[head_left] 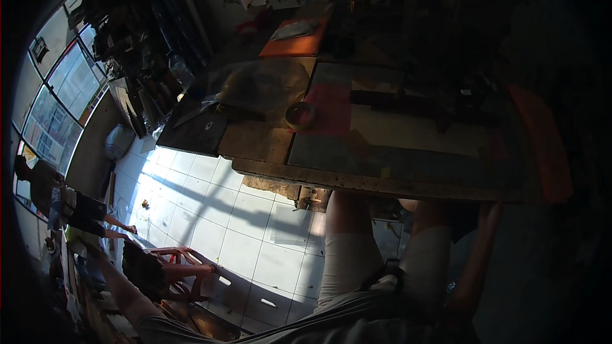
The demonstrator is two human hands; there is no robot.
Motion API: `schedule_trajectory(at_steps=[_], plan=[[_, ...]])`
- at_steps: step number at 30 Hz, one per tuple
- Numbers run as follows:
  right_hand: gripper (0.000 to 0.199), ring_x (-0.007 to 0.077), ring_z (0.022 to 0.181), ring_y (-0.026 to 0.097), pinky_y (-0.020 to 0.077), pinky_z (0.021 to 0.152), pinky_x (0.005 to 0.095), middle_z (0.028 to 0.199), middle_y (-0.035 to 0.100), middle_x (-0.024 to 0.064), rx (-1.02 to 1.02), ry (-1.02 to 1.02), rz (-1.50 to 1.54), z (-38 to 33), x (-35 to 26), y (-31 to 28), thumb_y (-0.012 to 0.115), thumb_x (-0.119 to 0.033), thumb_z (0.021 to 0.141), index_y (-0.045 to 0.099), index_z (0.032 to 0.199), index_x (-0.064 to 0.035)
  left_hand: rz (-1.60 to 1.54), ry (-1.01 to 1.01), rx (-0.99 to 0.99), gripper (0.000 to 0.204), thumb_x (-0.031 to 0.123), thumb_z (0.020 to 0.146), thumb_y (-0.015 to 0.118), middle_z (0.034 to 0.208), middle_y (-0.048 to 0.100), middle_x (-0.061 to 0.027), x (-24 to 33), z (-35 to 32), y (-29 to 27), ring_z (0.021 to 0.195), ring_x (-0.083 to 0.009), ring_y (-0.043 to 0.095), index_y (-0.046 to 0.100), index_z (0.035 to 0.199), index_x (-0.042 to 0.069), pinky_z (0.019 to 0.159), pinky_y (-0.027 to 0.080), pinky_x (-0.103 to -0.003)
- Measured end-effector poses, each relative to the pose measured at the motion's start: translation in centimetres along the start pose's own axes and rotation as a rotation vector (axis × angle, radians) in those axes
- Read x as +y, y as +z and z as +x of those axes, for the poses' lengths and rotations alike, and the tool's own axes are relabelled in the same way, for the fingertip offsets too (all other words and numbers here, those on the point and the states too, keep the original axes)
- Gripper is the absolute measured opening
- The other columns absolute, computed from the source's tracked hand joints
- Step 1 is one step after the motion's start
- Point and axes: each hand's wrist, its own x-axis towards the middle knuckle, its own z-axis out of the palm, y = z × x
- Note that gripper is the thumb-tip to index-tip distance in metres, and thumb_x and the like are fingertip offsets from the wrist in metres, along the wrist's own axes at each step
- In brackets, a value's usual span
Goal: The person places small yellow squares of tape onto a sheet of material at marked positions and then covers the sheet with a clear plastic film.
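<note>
Along the near edge of the workbench [357, 181] I see my knees tucked under; a tape roll [299, 115] sits far-left on top. Left, sunlit tiled floor [210, 210] lies open before a red stool [185, 267]. My hands are out of sight, so I cannot tell their fingers' state.

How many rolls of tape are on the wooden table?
1. A single roll of tape sits on the wooden table, near the left edge of the red sheet. The far side of the table is very dark, so more rolls may be hidden there.
</note>
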Motion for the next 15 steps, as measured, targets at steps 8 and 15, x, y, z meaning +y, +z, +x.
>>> schedule_trajectory(at_steps=[8, 15], plan=[[0.063, 0.0269, 0.124, 0.062, 0.057, 0.1, 0.0407, 0.136, 0.06, 0.0158, -0.005, 0.06, 0.05, 0.3, -0.8, -1.3, 0.071, -0.035, 0.106, 0.047, 0.153, -0.0004, 0.065, 0.039, -0.028, 0.056, 0.018, 0.108, 0.057, 0.163, 0.045, -0.0279, 1.9, 2.6, 3.0, 0.148, -0.0431, 0.049, 0.046, 0.16, 0.002, 0.122, 0.04, -0.052], [0.057, 0.0275, 0.125, 0.062, 0.0565, 0.102, 0.0439, 0.138, 0.061, 0.0152, -0.025, 0.114, 0.04, 0.2, -1.7, -1.8, 0.069, -0.032, 0.107, 0.049, 0.152, -0.0031, 0.051, 0.084, -0.06, 0.055, 0.017, 0.108, 0.056, 0.163, 0.046, -0.0277, 3.7, 4.0, 4.7, 0.147, -0.0439, 0.05, 0.046, 0.16, 0.001, 0.122, 0.04, -0.053]])
